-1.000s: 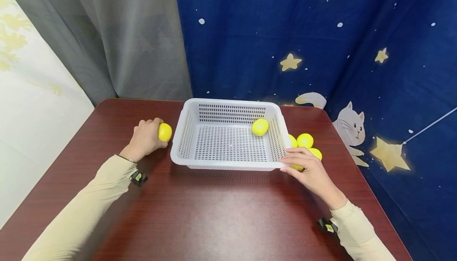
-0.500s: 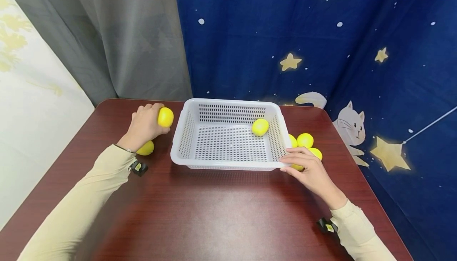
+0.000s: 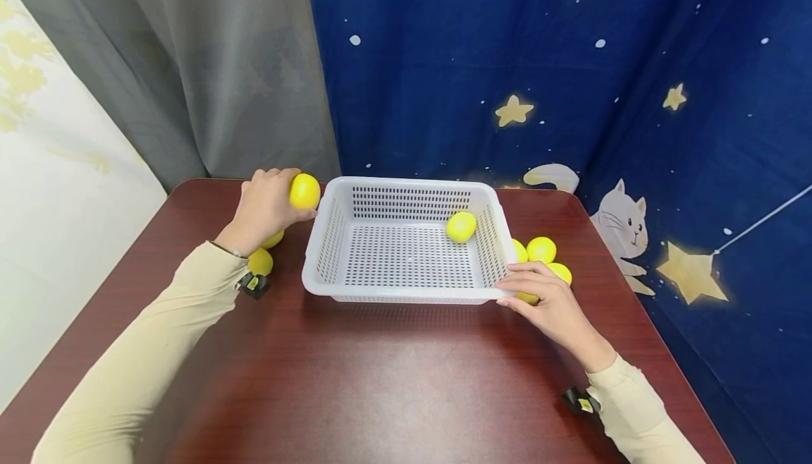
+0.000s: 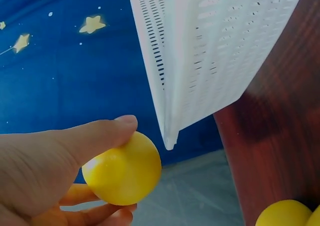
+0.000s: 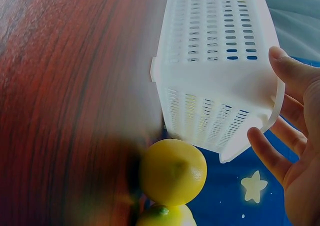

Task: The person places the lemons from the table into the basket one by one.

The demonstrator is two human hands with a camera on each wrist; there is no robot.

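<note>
A held lemon (image 3: pixel 304 191) hangs in the air just left of the white basket's (image 3: pixel 406 294) far left corner.
The left hand (image 3: pixel 263 203) has its grip closed round this lemon, thumb and fingers on opposite sides; the left wrist view shows a gap between fruit and basket rim. The right hand (image 3: pixel 548 302) pinches the basket's near right corner, its grip narrow, thumb and fingers at the rim. Inside, a single lemon (image 3: pixel 461 227) lies near the right wall. Two loose lemons (image 3: pixel 260 262) sit by the left wrist, and a lemon cluster (image 3: pixel 541 249), partly hidden, lies right of the basket on the reddish-brown tabletop (image 3: pixel 406 379). Behind hang a grey curtain (image 3: pixel 254 62) and a starry blue curtain (image 3: pixel 431 62).
</note>
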